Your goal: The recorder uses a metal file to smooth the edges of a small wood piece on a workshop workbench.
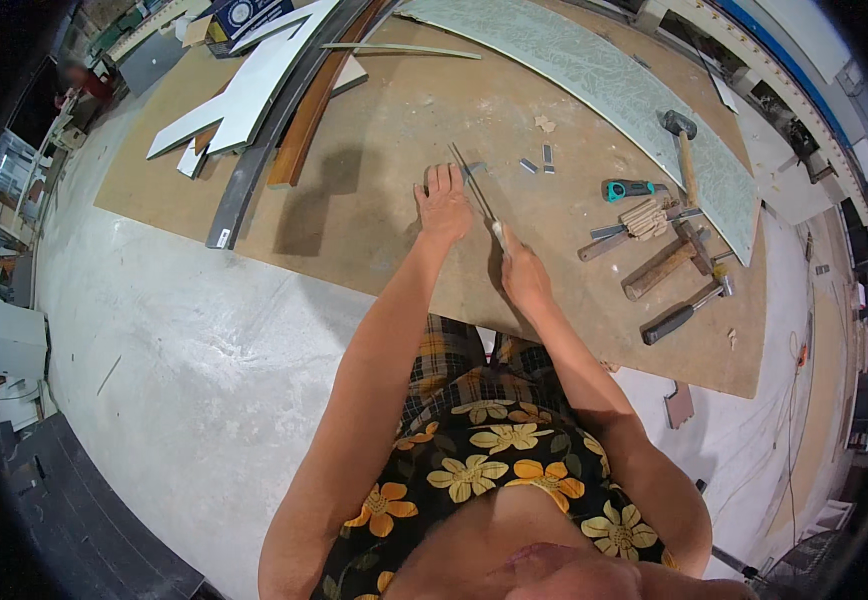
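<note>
My left hand (444, 205) lies flat on the brown board top of the table (394, 130), fingers stretched forward and side by side. Just right of its fingertips is a small grey piece (475, 169); whether the fingers touch it I cannot tell. My right hand (525, 272) is closed round the pale handle of a long, narrow dark file (476, 190). The file points forward and slightly left, its shaft passing close beside my left hand and the grey piece. Several small grey rectangular pieces (528, 166) lie farther ahead to the right.
At right lie a teal-and-black utility knife (629, 190), a bundle of wooden sticks (644, 218), two hammers (672, 318) (660, 272) and a black-headed mallet (687, 165). A patterned pale green panel (574, 60) spans the far right. Long dark and brown strips (309, 125) and white boards (244, 100) lie left.
</note>
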`<move>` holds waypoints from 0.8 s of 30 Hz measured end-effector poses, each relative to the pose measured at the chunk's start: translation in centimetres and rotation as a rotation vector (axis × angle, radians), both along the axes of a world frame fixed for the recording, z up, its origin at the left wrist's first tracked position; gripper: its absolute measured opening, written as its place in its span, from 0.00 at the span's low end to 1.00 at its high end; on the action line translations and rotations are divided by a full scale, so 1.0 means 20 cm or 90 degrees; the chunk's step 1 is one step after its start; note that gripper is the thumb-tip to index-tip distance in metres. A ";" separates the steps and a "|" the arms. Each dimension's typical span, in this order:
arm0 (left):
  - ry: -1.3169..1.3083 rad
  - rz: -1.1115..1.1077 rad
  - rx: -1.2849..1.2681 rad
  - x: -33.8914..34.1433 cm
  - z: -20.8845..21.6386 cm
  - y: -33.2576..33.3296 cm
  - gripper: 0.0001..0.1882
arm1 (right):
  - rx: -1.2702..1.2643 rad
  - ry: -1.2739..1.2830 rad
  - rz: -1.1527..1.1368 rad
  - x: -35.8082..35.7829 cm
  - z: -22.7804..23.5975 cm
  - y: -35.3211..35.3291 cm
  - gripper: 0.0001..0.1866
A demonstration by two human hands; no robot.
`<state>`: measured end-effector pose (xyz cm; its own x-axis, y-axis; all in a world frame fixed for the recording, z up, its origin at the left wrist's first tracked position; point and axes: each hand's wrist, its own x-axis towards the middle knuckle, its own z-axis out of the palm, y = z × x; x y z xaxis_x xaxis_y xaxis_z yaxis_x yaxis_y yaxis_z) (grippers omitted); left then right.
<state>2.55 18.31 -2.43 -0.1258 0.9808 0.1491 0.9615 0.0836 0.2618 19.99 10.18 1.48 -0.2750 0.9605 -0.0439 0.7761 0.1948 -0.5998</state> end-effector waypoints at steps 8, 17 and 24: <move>-0.014 -0.008 -0.011 0.01 0.01 0.00 0.37 | 0.036 0.051 -0.025 0.13 0.04 -0.14 0.30; -0.018 -0.011 -0.016 0.04 0.05 -0.02 0.37 | 0.025 0.001 -0.027 -0.17 0.03 0.30 0.29; -0.011 -0.010 -0.026 0.03 0.05 -0.01 0.37 | -0.012 0.003 -0.051 -0.28 0.09 0.37 0.27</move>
<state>3.23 18.04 -1.43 -0.1126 0.9879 0.1070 0.9582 0.0794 0.2747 14.39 17.53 3.27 -0.1968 0.9786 -0.0605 0.7862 0.1207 -0.6060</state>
